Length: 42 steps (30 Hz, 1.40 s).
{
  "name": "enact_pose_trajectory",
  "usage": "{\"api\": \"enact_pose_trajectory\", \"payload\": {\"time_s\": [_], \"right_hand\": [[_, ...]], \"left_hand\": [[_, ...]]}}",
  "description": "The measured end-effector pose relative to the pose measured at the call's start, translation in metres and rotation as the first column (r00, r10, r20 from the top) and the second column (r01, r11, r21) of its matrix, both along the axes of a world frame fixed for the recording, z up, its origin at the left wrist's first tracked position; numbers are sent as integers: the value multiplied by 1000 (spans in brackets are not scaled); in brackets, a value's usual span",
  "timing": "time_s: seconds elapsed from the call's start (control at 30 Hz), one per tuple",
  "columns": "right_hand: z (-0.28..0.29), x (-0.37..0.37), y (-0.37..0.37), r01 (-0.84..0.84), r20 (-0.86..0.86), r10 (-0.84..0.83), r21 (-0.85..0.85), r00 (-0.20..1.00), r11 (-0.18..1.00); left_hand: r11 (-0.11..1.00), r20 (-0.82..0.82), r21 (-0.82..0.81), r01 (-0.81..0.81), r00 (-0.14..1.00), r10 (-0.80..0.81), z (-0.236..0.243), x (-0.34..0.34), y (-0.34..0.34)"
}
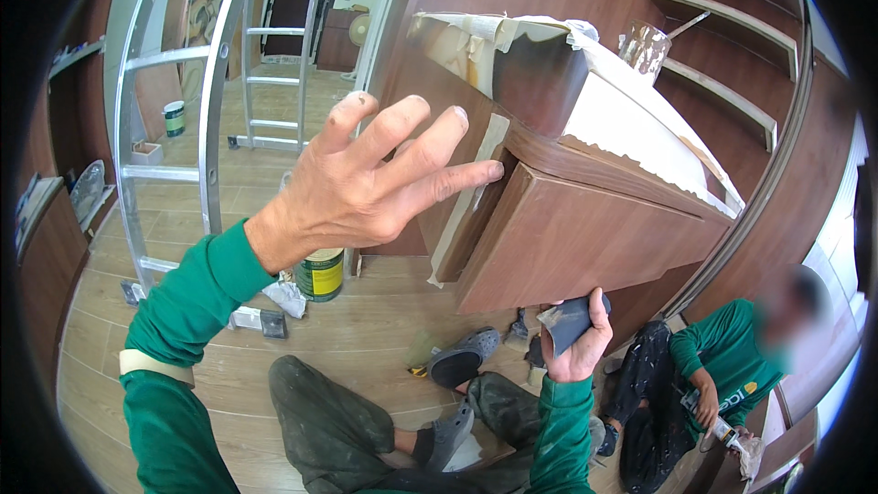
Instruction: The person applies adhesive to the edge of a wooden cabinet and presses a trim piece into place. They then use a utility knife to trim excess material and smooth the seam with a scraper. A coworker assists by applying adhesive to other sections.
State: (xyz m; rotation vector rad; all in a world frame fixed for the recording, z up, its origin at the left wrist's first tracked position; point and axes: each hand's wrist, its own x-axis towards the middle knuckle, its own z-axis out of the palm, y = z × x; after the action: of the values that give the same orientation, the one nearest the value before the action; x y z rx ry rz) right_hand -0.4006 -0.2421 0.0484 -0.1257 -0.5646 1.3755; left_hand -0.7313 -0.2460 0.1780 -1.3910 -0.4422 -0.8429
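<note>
My left hand [375, 183] is raised with its fingers spread and holds nothing. One fingertip overlaps the edge of a brown wooden cabinet [594, 247], near a strip of masking tape [465, 192]; whether it touches I cannot tell. Low at the cabinet door's bottom edge, my right hand [585, 348] is closed on a dark grey, bent sheet of sandpaper [569, 322]. Torn white paper [622, 119] and tape cover parts of the cabinet's top, next to a dark glossy patch [540, 82].
An aluminium ladder [210, 82] stands at the left. Beyond my left wrist is a green and yellow can [320, 276]. A spattered pot [645, 50] sits behind the cabinet top. At the lower right a co-worker [722, 357] sits holding a tool. Brushes [519, 327] lie by my shoes.
</note>
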Motion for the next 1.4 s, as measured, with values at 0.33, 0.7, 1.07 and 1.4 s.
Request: {"api": "enact_pose_trajectory", "payload": {"time_s": [0.33,0.7,1.07,1.4], "right_hand": [[4,-2,-6,-4,-17,3,-34,1000,999],[5,0,-6,-25,-17,24,-39,1000,999],[3,-1,-6,-34,-37,32,-44,999,998],[2,2,-5,-63,-51,63,-13,997,998]], "left_hand": [[988,-39,153,22,999,-16,2,10,6],[996,-5,10,-91,996,91,-6,-6,-20],[995,36,-31,-95,995,96,-8,0,-20],[994,147,-105,20,989,-5,-18,16,-19]]}}
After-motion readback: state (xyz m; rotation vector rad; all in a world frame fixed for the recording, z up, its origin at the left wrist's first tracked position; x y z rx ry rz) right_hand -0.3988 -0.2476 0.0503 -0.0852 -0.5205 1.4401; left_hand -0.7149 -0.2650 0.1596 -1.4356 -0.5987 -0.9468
